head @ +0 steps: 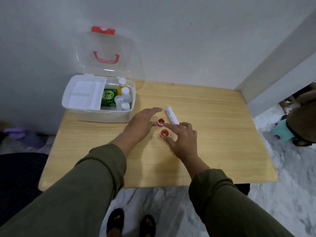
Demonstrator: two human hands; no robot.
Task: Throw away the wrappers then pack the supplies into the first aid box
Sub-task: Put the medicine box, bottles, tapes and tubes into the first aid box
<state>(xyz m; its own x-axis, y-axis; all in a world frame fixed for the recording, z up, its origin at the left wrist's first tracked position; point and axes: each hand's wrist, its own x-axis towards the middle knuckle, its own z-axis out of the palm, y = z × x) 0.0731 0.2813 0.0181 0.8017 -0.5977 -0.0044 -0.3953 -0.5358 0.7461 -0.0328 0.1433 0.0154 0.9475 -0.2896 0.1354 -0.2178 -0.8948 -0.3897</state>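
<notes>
We see no wrappers on the table (205,151), and the first aid box (102,115) stands open, partly packed. Two red tapes (161,121) and a white tube (171,115) remain between our left hand (142,124) and right hand (183,139), both spread, holding nothing.

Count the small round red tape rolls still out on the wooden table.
2. One small round red tape roll lies at the left hand's fingertips; the other sits just nearer, by the right hand. More could be hidden under either hand.
</notes>
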